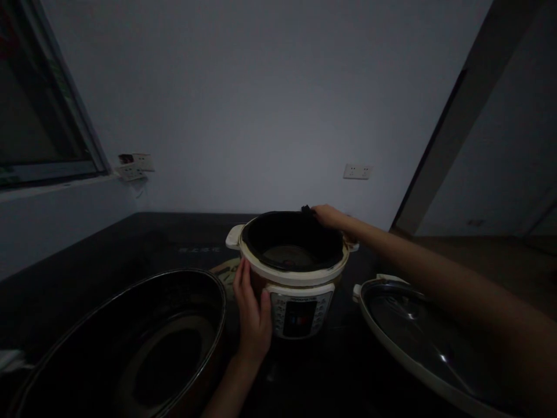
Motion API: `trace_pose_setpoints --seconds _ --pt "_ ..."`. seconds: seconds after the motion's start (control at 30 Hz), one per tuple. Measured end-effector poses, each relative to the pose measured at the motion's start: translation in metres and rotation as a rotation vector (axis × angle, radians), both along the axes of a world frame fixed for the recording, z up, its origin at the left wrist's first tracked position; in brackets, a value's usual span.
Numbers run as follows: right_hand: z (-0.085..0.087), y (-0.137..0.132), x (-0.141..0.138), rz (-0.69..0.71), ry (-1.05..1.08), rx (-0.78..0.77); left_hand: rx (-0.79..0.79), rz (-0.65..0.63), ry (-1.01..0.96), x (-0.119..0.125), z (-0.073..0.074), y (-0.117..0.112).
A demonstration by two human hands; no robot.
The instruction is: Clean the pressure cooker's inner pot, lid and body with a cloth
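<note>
An electric pressure cooker (300, 278) with a white rim, side handles and a front control panel stands lidless on the dark counter. Its dark inside faces up towards me. My left hand (255, 316) lies against the cooker's left side, fingers stretched upward below the rim and thumb apart near the panel. At the far right of the rim, my right hand (328, 216) is closed on a small black piece (307, 210); what it belongs to is hidden. A wide dark pan (217, 348) sits at the left, close to my left forearm.
On the right, partly under my right forearm, lies an oval glass lid with a pale rim (369, 319). A patterned flat piece (228, 273) shows behind the pan. Wall sockets (357, 171) are on the back wall, and a window (47, 98) is at the left.
</note>
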State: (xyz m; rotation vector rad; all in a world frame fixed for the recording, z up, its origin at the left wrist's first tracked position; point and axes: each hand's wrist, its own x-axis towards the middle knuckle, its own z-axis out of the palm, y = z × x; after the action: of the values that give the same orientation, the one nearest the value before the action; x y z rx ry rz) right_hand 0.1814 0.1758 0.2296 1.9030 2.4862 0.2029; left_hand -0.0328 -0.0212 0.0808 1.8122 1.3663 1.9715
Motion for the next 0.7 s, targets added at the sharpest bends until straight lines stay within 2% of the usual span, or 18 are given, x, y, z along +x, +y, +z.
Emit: trace_pose_setpoints --seconds 0.13,0.27,0.47,0.57,0.7 --pt "0.003 -0.008 0.009 0.011 0.022 0.026 -0.001 0.001 -0.005 0.0 0.0 -0.001" --pt "0.012 -0.004 0.016 0.024 0.057 0.042 0.003 0.004 -0.005 0.001 0.0 -0.001" --pt "0.018 0.003 0.004 0.061 0.075 0.082 -0.01 0.01 -0.003 0.001 -0.001 -0.001" --pt "0.02 -0.005 -0.003 0.097 0.031 0.037 -0.001 0.013 0.003 0.001 -0.001 0.0" --pt "0.029 -0.024 -0.001 0.071 -0.053 0.001 0.011 0.018 0.005 0.001 -0.001 0.001"
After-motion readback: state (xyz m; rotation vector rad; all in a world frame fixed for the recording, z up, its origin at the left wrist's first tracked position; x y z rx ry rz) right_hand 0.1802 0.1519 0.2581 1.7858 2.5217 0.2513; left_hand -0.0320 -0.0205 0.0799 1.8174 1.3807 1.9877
